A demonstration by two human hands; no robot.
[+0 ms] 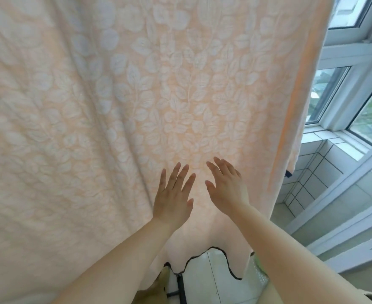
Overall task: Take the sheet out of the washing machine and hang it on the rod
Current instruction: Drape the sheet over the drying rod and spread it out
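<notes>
Window (325,95) at rt, sheet (114,106) hanging vertically, both hands (173,196) flat.

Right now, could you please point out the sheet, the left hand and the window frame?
sheet (136,95): head view, leaf-patterned middle.
left hand (173,200): head view, back of the hand.
window frame (343,93): head view, white upright bar.

The floor (204,279) has pale shiny tiles. A thin black stand leg (180,284) stands on it, under the hanging sheet (136,95).
</notes>
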